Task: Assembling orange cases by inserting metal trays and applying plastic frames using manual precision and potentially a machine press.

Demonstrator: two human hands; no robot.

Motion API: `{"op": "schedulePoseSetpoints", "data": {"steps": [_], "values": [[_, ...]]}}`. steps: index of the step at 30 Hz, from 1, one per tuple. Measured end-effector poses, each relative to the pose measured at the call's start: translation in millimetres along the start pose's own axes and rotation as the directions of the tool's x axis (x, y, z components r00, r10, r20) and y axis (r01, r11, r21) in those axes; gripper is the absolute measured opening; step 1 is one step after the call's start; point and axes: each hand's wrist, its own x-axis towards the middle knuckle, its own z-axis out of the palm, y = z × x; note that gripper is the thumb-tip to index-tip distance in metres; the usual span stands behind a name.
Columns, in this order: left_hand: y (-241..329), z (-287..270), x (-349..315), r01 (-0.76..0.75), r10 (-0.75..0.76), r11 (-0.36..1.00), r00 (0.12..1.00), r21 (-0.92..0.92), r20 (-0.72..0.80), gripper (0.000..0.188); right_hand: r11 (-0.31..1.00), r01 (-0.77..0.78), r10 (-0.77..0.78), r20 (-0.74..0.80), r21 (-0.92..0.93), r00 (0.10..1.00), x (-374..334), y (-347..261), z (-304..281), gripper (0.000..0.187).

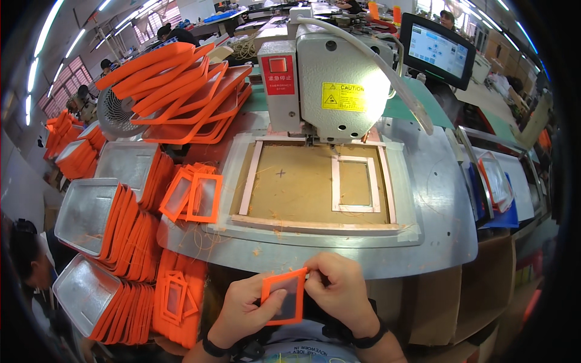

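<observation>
Both hands hold small orange frame [283, 296] low, near person's body. Left hand [242, 311] pinches left edge; right hand [339, 290] fingers pinch top right corner. Step looks like readying piece. Next likely needs careful fit into pale frame slot [355, 184] on worktop [423, 199] under sewing machine [330, 72].

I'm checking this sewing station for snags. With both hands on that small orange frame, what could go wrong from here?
1. The orange window frame is pinched only by fingertips of the left hand and right hand, off the table edge; it may slip and drop.
2. Loose orange threads litter the table and might snag the piece.
3. Leaning orange frames beside the template could topple.
</observation>
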Motion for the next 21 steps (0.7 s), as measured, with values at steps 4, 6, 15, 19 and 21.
{"op": "schedulePoseSetpoints", "data": {"steps": [4, 6, 15, 19, 21], "values": [[3, -3, 1, 0.075, -0.078, 0.995, 0.996, -0.061, -0.042, 0.022, 1.000, -0.028, 0.028, -0.032, 0.013, 0.999, 2, -1, 5, 0.007], [-3, -4, 4, 0.081, -0.085, 0.993, 0.995, -0.090, -0.046, 0.024, 1.000, -0.018, 0.018, -0.066, 0.015, 0.998, 4, -2, 6, 0.006], [25, 7, 10, -0.271, 0.317, 0.887, 0.946, 0.373, -0.067, 0.025, 0.996, 0.048, -0.049, 0.022, 0.069, 0.999, 5, 6, 3, 0.014], [27, 8, 12, -0.245, 0.258, 0.922, 0.966, 0.299, -0.006, 0.024, 0.990, 0.104, -0.105, 0.003, 0.092, 0.994, 4, 9, -5, 0.014], [18, 11, 16, -0.315, 0.316, 0.905, 0.948, 0.286, 0.043, 0.026, 0.985, 0.172, -0.173, -0.089, -0.022, 0.981, 1, 1, -13, 0.009]]}}
